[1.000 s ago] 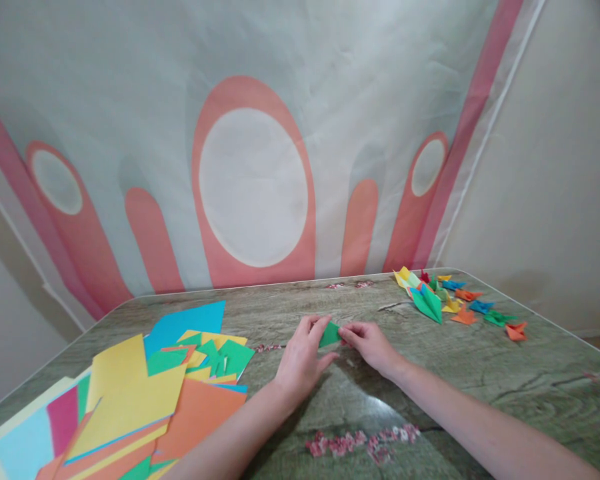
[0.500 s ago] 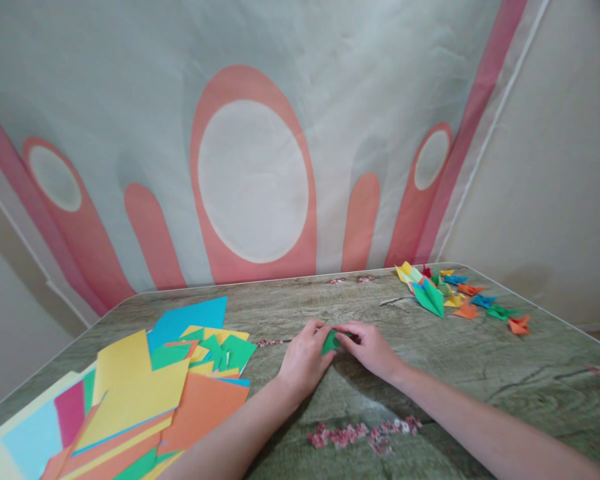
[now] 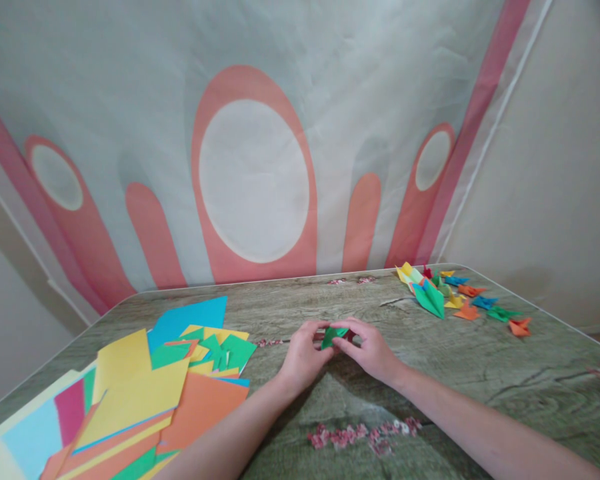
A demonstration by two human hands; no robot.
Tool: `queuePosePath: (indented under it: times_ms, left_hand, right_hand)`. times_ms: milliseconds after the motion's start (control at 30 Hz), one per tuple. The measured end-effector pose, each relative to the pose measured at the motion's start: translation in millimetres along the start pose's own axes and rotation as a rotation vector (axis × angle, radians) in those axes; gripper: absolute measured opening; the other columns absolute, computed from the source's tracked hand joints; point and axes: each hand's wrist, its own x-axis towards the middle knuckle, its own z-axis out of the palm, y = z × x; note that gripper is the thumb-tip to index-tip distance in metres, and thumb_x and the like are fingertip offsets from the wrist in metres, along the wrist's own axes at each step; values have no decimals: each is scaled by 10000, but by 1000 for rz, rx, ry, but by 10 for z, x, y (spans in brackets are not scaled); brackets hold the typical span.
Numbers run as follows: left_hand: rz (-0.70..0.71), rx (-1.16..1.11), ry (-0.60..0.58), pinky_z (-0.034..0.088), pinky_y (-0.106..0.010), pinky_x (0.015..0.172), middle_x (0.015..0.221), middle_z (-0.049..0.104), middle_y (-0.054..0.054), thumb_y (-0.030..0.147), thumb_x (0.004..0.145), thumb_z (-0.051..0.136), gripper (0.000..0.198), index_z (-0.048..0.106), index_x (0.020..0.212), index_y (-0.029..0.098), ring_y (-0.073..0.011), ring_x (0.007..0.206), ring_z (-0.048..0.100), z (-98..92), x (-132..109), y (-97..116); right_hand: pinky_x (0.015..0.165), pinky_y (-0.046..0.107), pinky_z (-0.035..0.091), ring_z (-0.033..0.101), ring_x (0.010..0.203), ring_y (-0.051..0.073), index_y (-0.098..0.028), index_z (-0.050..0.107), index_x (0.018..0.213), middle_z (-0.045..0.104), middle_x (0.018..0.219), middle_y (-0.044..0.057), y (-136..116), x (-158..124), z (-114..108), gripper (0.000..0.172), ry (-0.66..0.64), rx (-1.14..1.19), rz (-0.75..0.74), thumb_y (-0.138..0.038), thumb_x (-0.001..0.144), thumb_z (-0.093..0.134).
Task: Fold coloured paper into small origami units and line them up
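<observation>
A small folded piece of green paper is held between my two hands, over the middle of the table. My left hand grips its left side, the thumb below and the fingers along the top. My right hand pinches the right side between thumb and fingers. Part of the paper is hidden behind the fingers, so its full folded shape cannot be made out.
At the left lies a spread of coloured paper, with yellow sheets, an orange sheet and a blue sheet. Small folded paper figures and a green paper plane sit at the back right of the wooden-patterned table.
The green paper has tilted and shows more of its surface between my hands. My fingers have shifted their hold on it slightly. The other papers stay where they were.
</observation>
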Motion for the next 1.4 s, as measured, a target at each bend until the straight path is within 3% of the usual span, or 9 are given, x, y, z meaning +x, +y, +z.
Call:
queuePosePath:
  times_ms: [233,400,533,833,1133,1400]
  left_hand:
    - [56,160,-45,499,-290,819,1126,595,-63,147,701,582,439,539,1136,190,-170,956,593,-20,-15,-32]
    - [139,374,-115,462,-317,855,1031,631,-29,143,689,569,401,593,1078,237,-190,942,578,-84,-29,51]
    - [132,408,-127,442,-319,876,1032,631,-36,129,677,549,415,599,1079,223,-198,965,564,-112,-34,118]
    - [141,301,-146,466,-271,834,993,632,-26,99,680,512,393,613,1041,217,-168,927,577,-109,-29,123]
    - [127,203,-104,480,-305,838,996,616,-40,109,655,576,381,626,1019,210,-186,940,574,-83,3,54]
    - [62,0,-119,504,-282,794,997,604,-54,201,656,666,331,629,985,178,-178,899,604,-56,38,-95]
  right_hand:
    - [709,302,442,555,738,171,-216,571,915,594,826,35,60,-32,36,148,-33,-81,-32,-327,821,540]
    - [701,293,438,536,754,174,-219,559,886,566,824,41,82,-49,24,124,-130,-149,-116,-320,851,498]
    - [712,299,441,534,776,178,-214,555,898,557,843,49,69,-52,9,123,-152,-176,-161,-292,867,465]
    - [759,297,459,554,819,173,-219,492,1088,577,954,58,31,-56,29,259,-133,-97,-105,-297,841,511]
    - [722,285,449,541,753,151,-198,526,1024,566,866,33,38,-46,36,215,-104,-91,-80,-262,819,542]
    - [824,309,419,524,892,168,-202,513,1099,574,961,50,67,-24,2,271,-149,-107,-119,-258,835,535]
